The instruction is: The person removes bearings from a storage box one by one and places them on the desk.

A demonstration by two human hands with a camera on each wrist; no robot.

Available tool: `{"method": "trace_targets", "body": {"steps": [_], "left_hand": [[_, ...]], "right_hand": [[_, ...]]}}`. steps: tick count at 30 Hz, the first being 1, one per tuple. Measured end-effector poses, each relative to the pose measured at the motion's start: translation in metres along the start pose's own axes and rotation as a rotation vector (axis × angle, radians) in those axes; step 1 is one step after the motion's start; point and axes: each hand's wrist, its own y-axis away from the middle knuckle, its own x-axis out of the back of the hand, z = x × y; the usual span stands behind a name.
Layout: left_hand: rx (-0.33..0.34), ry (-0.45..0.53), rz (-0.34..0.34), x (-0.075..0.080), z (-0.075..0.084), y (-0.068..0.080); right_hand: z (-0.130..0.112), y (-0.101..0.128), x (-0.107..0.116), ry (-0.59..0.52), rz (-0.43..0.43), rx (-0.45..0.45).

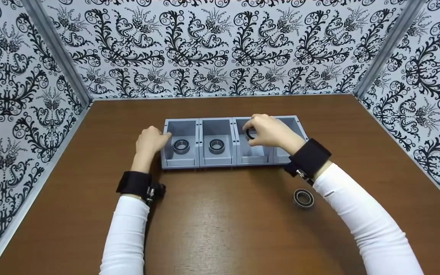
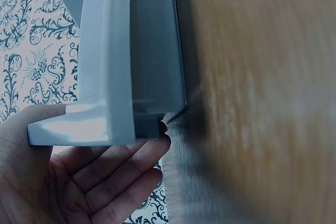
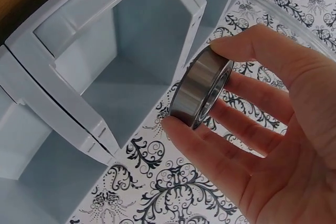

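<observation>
Pinching a bearing (image 3: 202,88) between thumb and fingertips, the right hand (image 1: 271,131) hangs over the third bin (image 1: 253,142) in a row of four grey bins, so that grip is closed on the ring, which sits on edge just above the bin's opening. In the right wrist view the bearing is clear of the bin walls, not touching them. The left hand (image 1: 149,142) has its fingers out flat against the outer wall of the first bin (image 1: 180,143), palm open, holding nothing. That bin has a bearing lying flat inside (image 1: 181,146), and so does the second bin (image 1: 216,146). One more bearing lies flat on the brown surface (image 1: 304,198), just beside the right forearm and well apart from the bins.
</observation>
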Motion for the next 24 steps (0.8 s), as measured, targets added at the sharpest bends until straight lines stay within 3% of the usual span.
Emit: {"method": "trace_targets", "body": {"steps": [24], "left_hand": [[0.007, 0.013, 0.014, 0.000, 0.001, 0.000]], "right_hand": [[-0.008, 0.027, -0.004, 0.010, 0.008, 0.060]]}}
